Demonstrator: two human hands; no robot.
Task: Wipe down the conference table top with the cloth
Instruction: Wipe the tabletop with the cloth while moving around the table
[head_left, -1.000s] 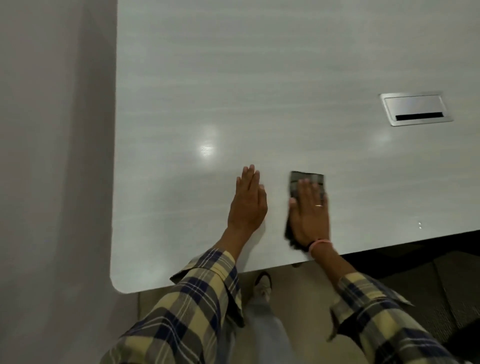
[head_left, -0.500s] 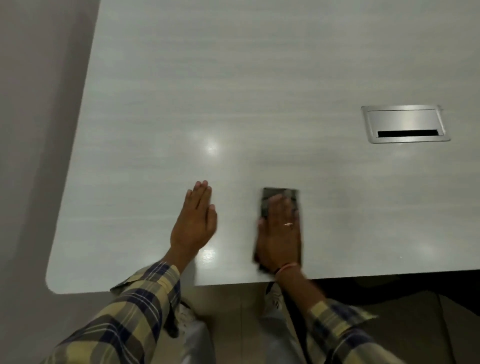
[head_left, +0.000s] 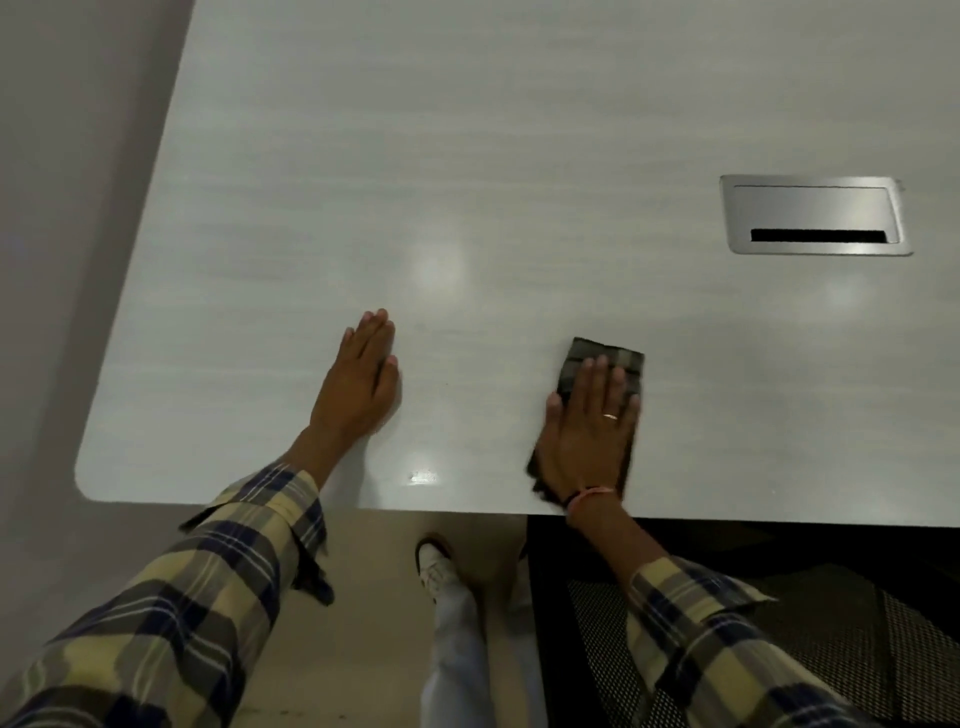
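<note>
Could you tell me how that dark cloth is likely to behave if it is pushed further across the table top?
The cloth looks folded flat under the right hand, so it is probably soft and floppy. The table top shows glossy reflections, so it should slide easily. Pushed without flat pressure, it may bunch up.

Office mtg room: conf table (head_left: 467, 156) w/ cable hatch (head_left: 815, 215).

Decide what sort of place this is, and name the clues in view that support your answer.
Probably an office meeting room. The clues: a large pale table top with rounded corners, a metal cable hatch set flush into it, and a black mesh chair tucked at its edge.
</note>
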